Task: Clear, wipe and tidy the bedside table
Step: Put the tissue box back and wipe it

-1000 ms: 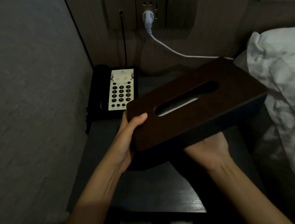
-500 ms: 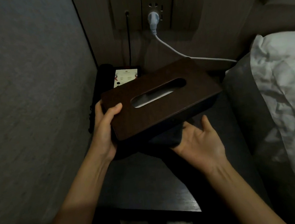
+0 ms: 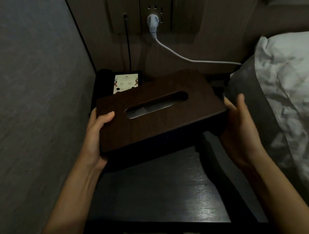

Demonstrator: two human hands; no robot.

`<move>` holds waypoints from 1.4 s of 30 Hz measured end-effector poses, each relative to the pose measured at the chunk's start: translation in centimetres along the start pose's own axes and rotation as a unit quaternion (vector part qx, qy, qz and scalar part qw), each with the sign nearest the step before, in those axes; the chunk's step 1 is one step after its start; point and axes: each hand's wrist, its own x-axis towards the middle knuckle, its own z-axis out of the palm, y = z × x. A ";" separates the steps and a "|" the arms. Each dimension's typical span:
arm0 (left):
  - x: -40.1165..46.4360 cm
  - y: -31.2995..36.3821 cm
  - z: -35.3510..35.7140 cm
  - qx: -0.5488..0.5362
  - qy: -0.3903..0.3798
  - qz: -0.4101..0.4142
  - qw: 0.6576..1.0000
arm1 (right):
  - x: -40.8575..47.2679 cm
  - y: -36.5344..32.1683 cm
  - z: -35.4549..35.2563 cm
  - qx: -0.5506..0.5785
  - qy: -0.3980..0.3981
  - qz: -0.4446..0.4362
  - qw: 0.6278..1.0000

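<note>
Tissue box (image 3: 159, 112) held above table (image 3: 159, 194) near back edge, partly over phone (image 3: 124, 81) — left hand (image 3: 95, 135) fingers clamp left end, right hand (image 3: 238, 126) cups right end — likely two-handed for level placement.

Dark bedside table (image 3: 159, 194); black phone (image 3: 118, 82) at back-left corner.

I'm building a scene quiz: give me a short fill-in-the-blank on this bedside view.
1. The dark brown wooden tissue box is gripped by ____ hands.
2. The white plug sits in the wall ____.
3. The black telephone lies ____ the box.
4. The white pillow is on the ____ side.

Missing: two; socket; behind; right
</note>
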 end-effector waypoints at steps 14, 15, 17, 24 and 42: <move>-0.7 0.2 0.1 0.033 -0.132 -0.106 0.985 | -0.3 -2.1 -1.4 -0.124 -0.049 0.016 0.991; -0.7 0.2 0.2 0.025 -0.118 -0.115 0.986 | -0.3 -2.1 -1.2 -0.121 -0.036 0.019 0.992; -0.9 0.2 0.3 0.007 -0.088 -0.124 0.988 | -0.2 -1.8 -0.9 -0.110 0.001 0.018 0.994; -1.0 0.5 1.8 -0.188 -0.068 -0.084 0.976 | 0.2 -0.9 -0.1 0.006 0.131 0.007 0.991; -1.3 -2.6 4.9 0.042 -0.050 -0.026 0.998 | -0.6 1.0 2.2 -0.088 -0.009 -0.098 0.991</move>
